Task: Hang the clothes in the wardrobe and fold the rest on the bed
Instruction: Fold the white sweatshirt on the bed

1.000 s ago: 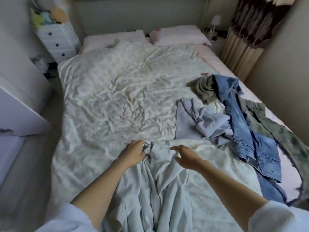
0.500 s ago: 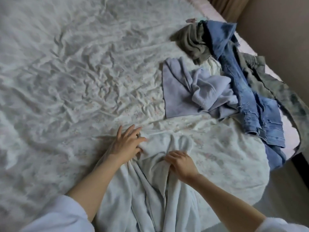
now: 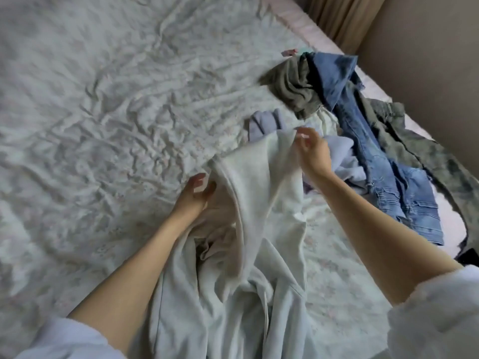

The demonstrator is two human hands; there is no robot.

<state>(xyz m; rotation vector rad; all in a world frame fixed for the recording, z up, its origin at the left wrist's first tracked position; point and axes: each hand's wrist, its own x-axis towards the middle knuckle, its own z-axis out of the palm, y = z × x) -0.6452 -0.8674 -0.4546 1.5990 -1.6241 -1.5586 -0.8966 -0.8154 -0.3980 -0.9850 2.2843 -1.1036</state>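
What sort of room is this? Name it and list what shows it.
Most likely a bedroom in a home. A wide bed under a crumpled floral cover fills the view, a curtain hangs beside the wall, and loose clothes lie on it, including jeans.

So the pale white garment (image 3: pixel 261 193) is the one being worked on: soft, bunched up, one end lifted off the bed (image 3: pixel 103 99) and the rest trailing in loose folds off the near edge. The others sit in a heap on the right side of the bed: a crumpled lilac knit top (image 3: pixel 342 161), an olive-grey piece (image 3: pixel 293 86) balled up further back, blue jeans (image 3: pixel 388 177) stretched lengthwise, and a mottled grey-green garment (image 3: pixel 425 156) along the far right edge.
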